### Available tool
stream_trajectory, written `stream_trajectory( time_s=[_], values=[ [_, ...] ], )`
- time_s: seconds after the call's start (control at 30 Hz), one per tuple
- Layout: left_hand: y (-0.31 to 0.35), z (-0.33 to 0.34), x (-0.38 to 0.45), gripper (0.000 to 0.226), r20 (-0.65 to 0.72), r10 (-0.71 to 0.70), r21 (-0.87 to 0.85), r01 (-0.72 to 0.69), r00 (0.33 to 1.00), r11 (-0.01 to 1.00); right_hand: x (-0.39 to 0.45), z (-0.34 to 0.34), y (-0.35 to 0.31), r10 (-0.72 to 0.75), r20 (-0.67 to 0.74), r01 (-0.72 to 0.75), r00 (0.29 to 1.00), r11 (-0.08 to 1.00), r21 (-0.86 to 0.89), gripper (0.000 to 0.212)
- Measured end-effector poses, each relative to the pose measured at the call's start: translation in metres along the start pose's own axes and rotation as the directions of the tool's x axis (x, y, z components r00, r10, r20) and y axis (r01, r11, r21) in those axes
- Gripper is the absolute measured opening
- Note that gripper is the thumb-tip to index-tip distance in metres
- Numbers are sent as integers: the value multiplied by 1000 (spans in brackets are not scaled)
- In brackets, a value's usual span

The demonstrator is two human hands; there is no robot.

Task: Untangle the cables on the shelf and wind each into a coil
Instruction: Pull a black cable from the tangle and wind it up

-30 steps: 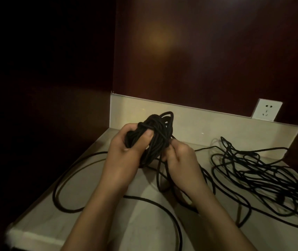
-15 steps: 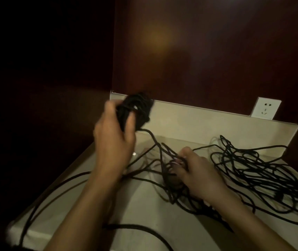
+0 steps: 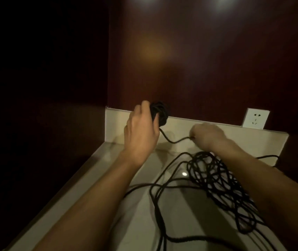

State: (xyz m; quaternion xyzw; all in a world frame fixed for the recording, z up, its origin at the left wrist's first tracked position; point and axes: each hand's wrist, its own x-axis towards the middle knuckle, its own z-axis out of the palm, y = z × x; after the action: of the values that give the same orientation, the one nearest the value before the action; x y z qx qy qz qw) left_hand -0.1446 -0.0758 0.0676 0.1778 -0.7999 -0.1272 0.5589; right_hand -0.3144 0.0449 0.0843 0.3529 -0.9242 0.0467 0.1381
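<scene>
Up near the middle of the frame, the left hand (image 3: 141, 129) is raised with its fingers curled round a small black bundle of wound cable (image 3: 160, 113), held in front of the pale upstand at the back of the shelf (image 3: 83, 180). From the bottom of that bundle a single strand (image 3: 173, 140) drops, bends and runs to the right, where the right hand (image 3: 207, 136) pinches it at its fingertips; the rest of that hand's fingers are folded in, though the blur keeps me from telling exactly how they lie. Both forearms reach in from the lower edge of the frame.

Below the right hand, in the right half of the frame, the loose tangle of black cable (image 3: 217, 180) lies on the pale shelf top, partly hidden under the right forearm. Long loops trail from it toward the lower middle and lower right of the frame.

At the upper right, a white wall socket (image 3: 255, 118) sits just above the upstand against the dark red-brown wall (image 3: 217, 60).
</scene>
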Motion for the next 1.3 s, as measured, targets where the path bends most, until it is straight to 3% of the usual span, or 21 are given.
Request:
stream_trajectory(
  time_s=[0.07, 0.1, 0.17, 0.23, 0.33, 0.47, 0.6, 0.67, 0.73, 0.8, 0.93, 1.03, 1.07, 1.13, 1.23, 1.3],
  values=[
    [0, 3, 12, 27, -51, -45, 13, 45, 998, 999, -8, 1, -33, 102, -100, -70, 990, 957, 280, 23],
    [-3, 3, 19, 30, -60, -59, 34, 61, 996, 998, -19, 2, -45, 104, -174, -35, 979, 933, 359, 23],
    [-11, -2, 32, 33, -37, -70, 92, 73, 997, 993, -46, 6, -55, -43, -329, 143, 943, 947, 286, 25],
    [-22, -10, 40, 31, 42, -54, 157, 47, 998, 986, -73, 4, -48, -281, -430, 374, 858, 915, 149, 27],
    [-35, -21, 41, 25, 254, -4, 186, -44, 967, 982, -85, -12, -24, -500, -445, 597, 742, 796, 100, 40],
    [-29, -31, 32, 23, 579, 15, 174, -142, 815, 974, -87, -42, 1, -645, -499, 701, 579, 707, -100, 37],
    [-15, -42, 16, 21, 791, 160, 11, -275, 591, 961, -89, -75, 0, -682, -591, 722, 430, 653, -228, 34],
    [-7, -52, 9, 21, 832, 233, -160, -184, 504, 970, -81, -84, -2, -659, -637, 740, 399, 642, -201, 36],
    [1, -66, 2, 26, 835, 300, -360, 46, 461, 932, -74, -87, -2, -603, -684, 757, 411, 643, -112, 42],
    [5, -81, -5, 34, 811, 321, -478, 237, 489, 846, -69, -79, -3, -556, -714, 767, 425, 641, -43, 46],
    [6, -97, -20, 51, 722, 330, -609, 333, 608, 720, -64, -42, -20, -509, -743, 766, 434, 643, 7, 45],
    [-3, -94, -24, 54, 685, 276, -678, 451, 675, 581, -68, -12, -32, -465, -683, 748, 563, 638, 182, 15],
    [-6, -93, -25, 52, 673, 260, -692, 466, 692, 551, -72, -2, -36, -453, -634, 729, 627, 629, 271, 14],
    [-11, -92, -29, 46, 653, 256, -708, 455, 713, 540, -86, 17, -45, -459, -574, 708, 678, 618, 342, 12],
    [-12, -88, -32, 40, 595, 230, -718, 382, 770, 582, -111, 28, -60, -435, -455, 629, 777, 565, 535, 38],
    [-13, -81, -33, 36, 527, 161, -718, 336, 835, 610, -123, 28, -69, -434, -367, 562, 823, 526, 638, 26]
  ],
)
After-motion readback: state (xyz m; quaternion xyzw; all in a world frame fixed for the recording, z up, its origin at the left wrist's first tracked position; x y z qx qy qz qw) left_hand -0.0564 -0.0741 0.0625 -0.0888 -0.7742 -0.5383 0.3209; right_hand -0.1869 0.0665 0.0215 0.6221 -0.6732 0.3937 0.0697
